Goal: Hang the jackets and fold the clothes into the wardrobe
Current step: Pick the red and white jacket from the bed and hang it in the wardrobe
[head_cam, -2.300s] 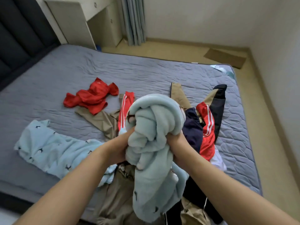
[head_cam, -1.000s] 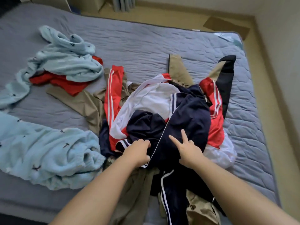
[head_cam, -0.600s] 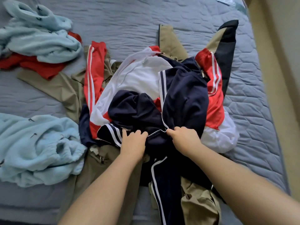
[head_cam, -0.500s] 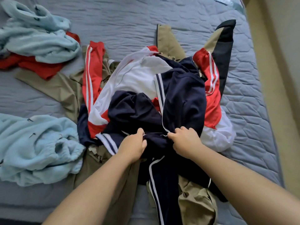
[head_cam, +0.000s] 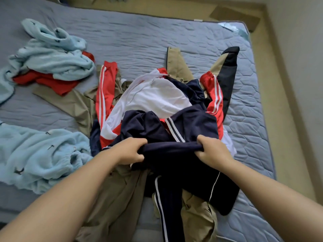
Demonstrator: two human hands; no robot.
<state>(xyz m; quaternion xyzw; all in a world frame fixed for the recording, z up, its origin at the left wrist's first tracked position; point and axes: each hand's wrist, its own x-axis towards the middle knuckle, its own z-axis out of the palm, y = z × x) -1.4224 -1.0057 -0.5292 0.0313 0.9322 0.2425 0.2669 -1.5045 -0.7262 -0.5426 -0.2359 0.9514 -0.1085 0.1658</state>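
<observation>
A heap of clothes lies on the grey bed (head_cam: pixel 157 37). On top is a navy garment with white stripes (head_cam: pixel 174 154). My left hand (head_cam: pixel 127 151) grips its bunched edge on the left and my right hand (head_cam: pixel 211 151) grips the same edge on the right, so the cloth is stretched between them. Under it lie a white, red and navy track jacket (head_cam: pixel 153 96) and khaki trousers (head_cam: pixel 118 198). No wardrobe is in view.
A light blue fleece piece (head_cam: pixel 35 158) lies at the near left. Another blue fleece piece (head_cam: pixel 56 55) sits on a red garment (head_cam: pixel 52 82) at the far left. A tan and black jacket sleeve (head_cam: pixel 227 67) reaches right. The floor (head_cam: pixel 279 84) runs along the bed's right side.
The blue fleece I held in both hands now lies at the far left. Both hands came down on the navy garment, gripped its edge and have since pulled apart, stretching it.
</observation>
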